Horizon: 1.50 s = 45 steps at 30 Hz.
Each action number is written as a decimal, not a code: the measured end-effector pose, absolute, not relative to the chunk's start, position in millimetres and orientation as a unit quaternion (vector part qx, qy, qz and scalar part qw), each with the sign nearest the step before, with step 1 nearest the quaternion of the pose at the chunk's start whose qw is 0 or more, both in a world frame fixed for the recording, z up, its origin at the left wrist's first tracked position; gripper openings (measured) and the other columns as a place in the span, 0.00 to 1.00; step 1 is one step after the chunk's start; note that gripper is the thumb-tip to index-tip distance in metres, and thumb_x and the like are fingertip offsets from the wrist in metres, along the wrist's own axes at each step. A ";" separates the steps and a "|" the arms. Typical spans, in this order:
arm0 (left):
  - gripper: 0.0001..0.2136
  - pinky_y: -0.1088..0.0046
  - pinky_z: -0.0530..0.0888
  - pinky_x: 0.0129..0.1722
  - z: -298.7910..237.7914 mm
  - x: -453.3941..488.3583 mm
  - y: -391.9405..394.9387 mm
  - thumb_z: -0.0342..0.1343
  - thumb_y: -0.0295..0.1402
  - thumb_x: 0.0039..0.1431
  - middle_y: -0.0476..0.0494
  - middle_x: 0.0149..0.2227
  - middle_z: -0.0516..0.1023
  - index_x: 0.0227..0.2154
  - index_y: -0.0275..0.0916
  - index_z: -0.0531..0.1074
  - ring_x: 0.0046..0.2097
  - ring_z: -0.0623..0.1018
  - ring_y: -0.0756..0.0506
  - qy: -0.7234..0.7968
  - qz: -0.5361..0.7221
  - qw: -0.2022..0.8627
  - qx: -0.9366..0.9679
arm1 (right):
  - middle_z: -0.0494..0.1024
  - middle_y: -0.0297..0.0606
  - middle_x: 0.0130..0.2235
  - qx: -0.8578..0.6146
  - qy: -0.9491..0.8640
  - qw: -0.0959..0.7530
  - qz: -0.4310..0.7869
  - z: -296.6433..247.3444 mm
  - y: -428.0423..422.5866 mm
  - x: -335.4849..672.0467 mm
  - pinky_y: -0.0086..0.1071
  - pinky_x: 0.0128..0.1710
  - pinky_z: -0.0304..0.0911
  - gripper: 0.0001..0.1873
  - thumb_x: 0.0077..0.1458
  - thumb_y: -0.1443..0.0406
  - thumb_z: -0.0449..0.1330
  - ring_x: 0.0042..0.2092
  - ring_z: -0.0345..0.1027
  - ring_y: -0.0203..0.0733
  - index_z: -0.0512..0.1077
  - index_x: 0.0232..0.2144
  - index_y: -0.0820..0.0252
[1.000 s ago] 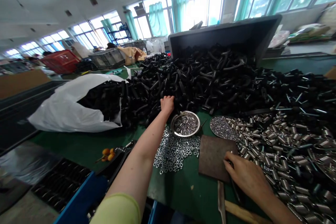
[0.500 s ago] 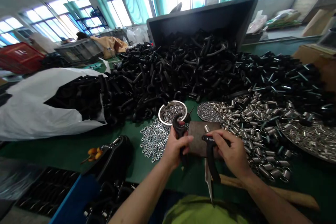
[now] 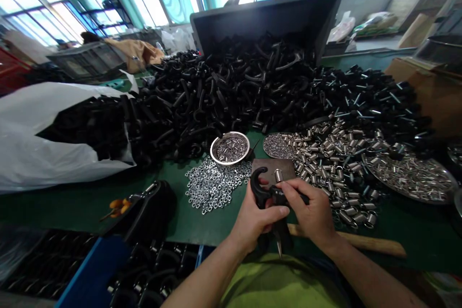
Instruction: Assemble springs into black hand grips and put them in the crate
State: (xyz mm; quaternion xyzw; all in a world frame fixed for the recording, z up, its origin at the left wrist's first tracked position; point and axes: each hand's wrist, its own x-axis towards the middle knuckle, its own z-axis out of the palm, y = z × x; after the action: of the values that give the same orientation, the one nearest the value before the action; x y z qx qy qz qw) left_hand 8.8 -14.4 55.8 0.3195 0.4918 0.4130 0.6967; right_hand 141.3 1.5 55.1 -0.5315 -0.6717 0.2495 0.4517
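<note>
Black hook (image 3: 258, 187) sits gripped in the left hand (image 3: 252, 221), thumb stretched rightward, beside the black handle (image 3: 278, 194) the right hand (image 3: 313, 209) pinches, fingers bent, near the metal plate (image 3: 270, 164).

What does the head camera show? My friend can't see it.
The left hand holds a black hooked part beside a black handle in the right hand, above a green table with nuts, springs and heaped black parts.
</note>
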 end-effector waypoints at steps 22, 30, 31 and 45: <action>0.37 0.80 0.69 0.24 40.4 -13.2 2.7 0.65 0.32 0.42 0.53 0.33 0.70 0.56 0.49 0.53 0.26 0.70 0.54 0.497 0.445 0.606 0.434 | 0.74 0.35 0.27 -0.509 -0.694 0.372 0.348 33.6 10.2 157.0 0.30 0.27 0.63 0.16 0.60 0.55 0.47 0.28 0.69 0.38 0.69 0.36 0.58; 0.38 0.66 0.70 0.47 39.0 -16.3 0.8 0.64 0.29 0.42 0.46 0.48 0.72 0.57 0.48 0.56 0.46 0.74 0.43 0.524 0.382 0.470 0.599 | 0.75 0.37 0.31 -0.465 -0.648 0.253 0.548 37.0 28.3 135.1 0.29 0.28 0.62 0.19 0.58 0.53 0.50 0.32 0.68 0.38 0.70 0.32 0.62; 0.37 0.66 0.70 0.47 36.7 -15.3 -0.6 0.64 0.29 0.42 0.46 0.48 0.71 0.57 0.47 0.55 0.46 0.74 0.43 0.531 0.389 0.466 0.591 | 0.75 0.37 0.31 -0.489 -0.663 0.266 0.500 39.3 27.6 131.9 0.30 0.31 0.62 0.17 0.59 0.55 0.50 0.33 0.68 0.39 0.70 0.32 0.62; 0.37 0.67 0.69 0.47 21.5 -15.2 5.4 0.65 0.29 0.39 0.44 0.47 0.70 0.53 0.43 0.54 0.47 0.73 0.44 0.494 0.382 0.475 0.620 | 0.76 0.43 0.35 -0.479 -0.826 0.141 0.260 44.0 35.4 135.5 0.31 0.34 0.59 0.14 0.59 0.65 0.47 0.35 0.68 0.40 0.70 0.36 0.64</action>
State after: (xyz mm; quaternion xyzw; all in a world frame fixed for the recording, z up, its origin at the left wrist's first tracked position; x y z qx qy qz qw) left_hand -15.2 5.4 21.5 0.6201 0.4941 0.3822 0.4747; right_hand 135.5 35.4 44.0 -0.4794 -0.8264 0.2597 0.1410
